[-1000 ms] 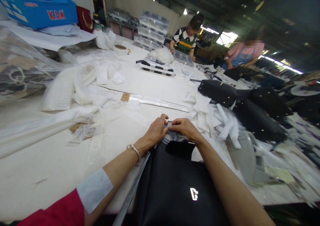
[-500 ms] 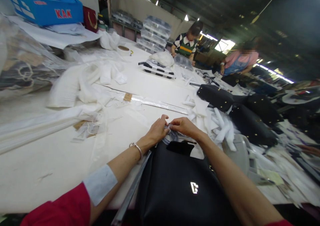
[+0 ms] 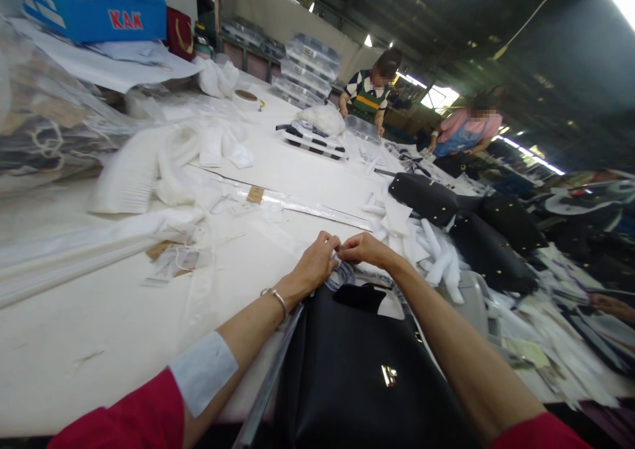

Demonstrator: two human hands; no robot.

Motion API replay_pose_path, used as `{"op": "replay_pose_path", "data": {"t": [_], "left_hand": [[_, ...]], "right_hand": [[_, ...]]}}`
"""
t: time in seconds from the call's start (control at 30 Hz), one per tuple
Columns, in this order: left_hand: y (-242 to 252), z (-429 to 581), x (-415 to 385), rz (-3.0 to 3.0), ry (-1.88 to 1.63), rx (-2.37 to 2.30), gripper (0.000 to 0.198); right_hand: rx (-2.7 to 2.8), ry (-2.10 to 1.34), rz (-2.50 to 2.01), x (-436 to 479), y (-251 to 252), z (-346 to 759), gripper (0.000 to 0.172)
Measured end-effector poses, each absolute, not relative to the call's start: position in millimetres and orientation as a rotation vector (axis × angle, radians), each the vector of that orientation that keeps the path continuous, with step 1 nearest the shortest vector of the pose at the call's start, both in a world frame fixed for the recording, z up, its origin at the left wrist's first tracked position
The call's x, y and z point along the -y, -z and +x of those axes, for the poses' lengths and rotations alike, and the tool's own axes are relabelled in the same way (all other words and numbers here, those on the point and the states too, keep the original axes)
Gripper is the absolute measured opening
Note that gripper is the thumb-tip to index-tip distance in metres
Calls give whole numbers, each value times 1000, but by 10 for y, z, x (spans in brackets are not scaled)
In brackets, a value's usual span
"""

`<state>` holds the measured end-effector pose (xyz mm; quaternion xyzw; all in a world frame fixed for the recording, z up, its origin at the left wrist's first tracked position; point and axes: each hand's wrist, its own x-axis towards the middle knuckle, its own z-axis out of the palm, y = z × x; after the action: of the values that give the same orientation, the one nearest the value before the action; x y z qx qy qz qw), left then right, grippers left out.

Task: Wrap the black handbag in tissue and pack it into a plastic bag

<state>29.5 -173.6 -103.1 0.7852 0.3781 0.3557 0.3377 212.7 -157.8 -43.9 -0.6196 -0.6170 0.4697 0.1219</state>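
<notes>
Grey coil [image 3: 343,276] lies just below the left hand [image 3: 316,260] and right hand [image 3: 367,249], both pinching a small pale piece [image 3: 337,256].

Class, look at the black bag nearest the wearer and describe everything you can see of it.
The black bag is smooth and leather-like, with a shiny metal clasp on its upturned face. Near its far end lie a dark patch and a pale patch, perhaps an opening. It lies at the table's near edge, its near end cut off by the picture. A greyish strip runs along its left side; grey coils sit at its far end. Whether the right forearm touches it is unclear.
</notes>
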Motion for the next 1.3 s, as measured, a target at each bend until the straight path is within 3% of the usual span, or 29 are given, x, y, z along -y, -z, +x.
{"op": "replay_pose_path", "data": {"t": [0.1, 0.27, 0.6, 1.03, 1.17, 1.3], "left_hand": [[991, 284, 1735, 2071, -846, -1070, 18], [963, 280, 1716, 2113, -710, -1195, 18], [958, 298, 1698, 2039, -675, -1315, 16], [987, 288, 1699, 2001, -752, -1269, 15], [990, 288, 1695, 2025, -756, -1223, 13], [999, 289, 1686, 2036, -737, -1197, 17]], "right_hand": [[1986, -1102, -1879, 1585, 431, 2072, 35], [2444, -424, -1918, 1624, 365, 1901, 14], [2524, 118, -2076, 1881, 374, 1726, 23], [2577, -382, -1841, 2043, 293, 1825, 19], [2287, -559, -1907, 2085, 270, 1815, 24], [1875, -605, -2052, 2058, 376, 1825, 11]]}}
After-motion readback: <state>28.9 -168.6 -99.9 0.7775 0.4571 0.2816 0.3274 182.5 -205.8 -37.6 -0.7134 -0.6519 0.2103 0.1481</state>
